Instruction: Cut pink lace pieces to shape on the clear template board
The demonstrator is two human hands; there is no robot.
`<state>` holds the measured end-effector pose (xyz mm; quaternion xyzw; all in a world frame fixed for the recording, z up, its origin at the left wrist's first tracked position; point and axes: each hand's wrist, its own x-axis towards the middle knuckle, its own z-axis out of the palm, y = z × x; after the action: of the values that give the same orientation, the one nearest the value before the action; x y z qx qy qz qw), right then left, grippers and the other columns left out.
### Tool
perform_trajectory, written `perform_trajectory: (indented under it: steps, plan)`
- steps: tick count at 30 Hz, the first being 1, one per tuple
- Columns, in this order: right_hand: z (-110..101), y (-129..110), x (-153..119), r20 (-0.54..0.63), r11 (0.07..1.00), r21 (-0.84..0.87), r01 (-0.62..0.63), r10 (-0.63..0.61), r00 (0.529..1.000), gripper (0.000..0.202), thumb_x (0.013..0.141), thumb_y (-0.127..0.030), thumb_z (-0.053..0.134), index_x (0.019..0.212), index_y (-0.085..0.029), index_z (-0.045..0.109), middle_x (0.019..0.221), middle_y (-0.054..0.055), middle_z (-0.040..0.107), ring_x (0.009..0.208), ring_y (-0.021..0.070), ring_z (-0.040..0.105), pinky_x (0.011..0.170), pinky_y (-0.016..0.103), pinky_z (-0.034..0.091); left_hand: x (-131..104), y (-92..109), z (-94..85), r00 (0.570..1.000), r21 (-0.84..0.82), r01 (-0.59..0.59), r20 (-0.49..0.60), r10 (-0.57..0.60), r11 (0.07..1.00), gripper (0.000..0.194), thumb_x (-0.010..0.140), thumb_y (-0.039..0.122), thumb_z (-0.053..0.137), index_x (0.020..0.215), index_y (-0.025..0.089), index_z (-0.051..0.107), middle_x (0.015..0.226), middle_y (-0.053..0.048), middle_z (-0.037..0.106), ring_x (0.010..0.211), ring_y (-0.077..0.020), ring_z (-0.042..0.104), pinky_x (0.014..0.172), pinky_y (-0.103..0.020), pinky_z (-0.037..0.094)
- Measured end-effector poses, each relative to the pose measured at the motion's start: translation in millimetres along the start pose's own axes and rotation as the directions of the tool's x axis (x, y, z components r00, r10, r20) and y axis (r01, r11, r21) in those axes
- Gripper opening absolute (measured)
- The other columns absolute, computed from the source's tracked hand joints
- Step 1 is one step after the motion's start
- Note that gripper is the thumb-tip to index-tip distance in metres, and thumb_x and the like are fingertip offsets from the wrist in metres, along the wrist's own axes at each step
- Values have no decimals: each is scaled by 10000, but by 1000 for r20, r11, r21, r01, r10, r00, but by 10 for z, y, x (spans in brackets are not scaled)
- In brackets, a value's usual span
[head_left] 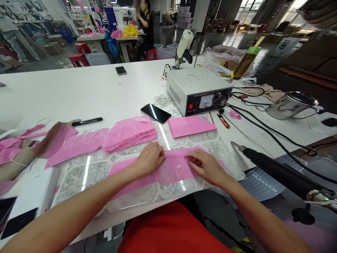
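A long strip of pink fabric (170,173) lies flat on the clear patterned mat (92,179) near the table's front edge, with a small pale rectangular piece (178,166) on it. My left hand (150,158) rests on the strip left of that piece, fingers curled; whatever is between them is hidden. On the right side, my right hand (204,164) touches the fabric with bent, slightly spread fingers and nothing visible in them. Behind my hands are a stack of pink lace pieces (131,133) and a stack of smooth pink pieces (192,125).
A metal control box (201,86) stands behind, its cables running right to a black-handled tool (273,170) beside my right forearm. Phone (156,112), marker (87,121) and orange-handled snips (223,120) lie around. A person (147,28) sits at a far table.
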<state>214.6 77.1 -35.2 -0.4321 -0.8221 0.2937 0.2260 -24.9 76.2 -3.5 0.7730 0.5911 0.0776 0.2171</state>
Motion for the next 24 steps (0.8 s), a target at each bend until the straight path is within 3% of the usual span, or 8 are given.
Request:
perform_trajectory:
  steps: [3, 6, 10, 12, 14, 17, 21, 24]
  plan:
    - [-28, -10, 20, 5, 1000, 29, -8, 8, 1000, 226, 809, -127, 534, 1000, -192, 637, 923, 55, 660, 761, 147, 602, 692, 298, 516, 10, 11, -82, 1000, -68, -1, 7, 1, 998, 122, 789, 139, 507, 687, 173, 565, 777, -42, 610, 775, -202, 551, 685, -311, 409]
    - [-90, -65, 72, -50, 999, 46, 20, -18, 999, 306, 799, -148, 558, 1090, -209, 629, 1026, 71, 675, 918, 186, 625, 817, 351, 522, 33, 54, -185, 999, -152, -27, 38, 33, 988, 117, 823, 210, 506, 730, 183, 573, 759, -10, 628, 721, -171, 565, 629, -273, 402]
    - [-186, -168, 230, -53, 989, 87, 119, -115, 992, 495, 776, -249, 636, 1262, -221, 551, 1308, 100, 587, 1231, 250, 512, 1034, 438, 411, 64, 131, -263, 983, -533, 1, 157, 98, 846, 179, 823, 338, 555, 735, 186, 520, 663, 26, 559, 632, -133, 517, 579, -244, 367]
    - [-222, -196, 336, 43, 980, 149, 130, -138, 990, 456, 751, -282, 663, 1195, -207, 597, 1241, 96, 628, 1160, 252, 558, 990, 417, 434, 73, 151, -266, 972, -694, 59, 204, 117, 718, 220, 795, 372, 600, 743, 183, 501, 645, 37, 529, 630, -122, 503, 593, -238, 364]
    - [-250, -205, 432, 145, 969, 237, 70, -106, 984, 236, 762, -289, 638, 969, -181, 674, 956, 53, 703, 909, 202, 628, 826, 337, 484, 71, 151, -248, 972, -784, 115, 216, 95, 610, 267, 752, 390, 661, 747, 174, 505, 646, 43, 515, 640, -112, 492, 604, -229, 354]
    - [-278, -210, 516, 215, 947, 321, -28, -44, 976, 177, 800, -293, 567, 709, -157, 633, 624, -21, 597, 613, 112, 531, 596, 240, 411, 46, 140, -193, 976, -847, 167, 213, 36, 504, 361, 708, 462, 712, 751, 169, 505, 623, 62, 459, 590, -85, 436, 560, -208, 306]
    - [-292, -254, 523, 248, 894, 437, -103, -9, 969, 226, 804, -332, 555, 671, -153, 585, 560, -51, 499, 527, 73, 423, 503, 208, 319, 3, 187, -101, 964, -888, 238, 266, 17, 394, 473, 686, 579, 708, 841, 157, 561, 734, 18, 544, 634, -95, 502, 581, -218, 356]
    - [-289, -315, 506, 274, 847, 511, -147, 2, 962, 203, 784, -327, 585, 688, -148, 597, 590, -42, 525, 551, 74, 439, 514, 205, 329, -21, 263, -32, 935, -898, 331, 354, 30, 291, 490, 543, 458, 849, 846, 127, 651, 777, -21, 622, 692, -126, 560, 625, -236, 394]
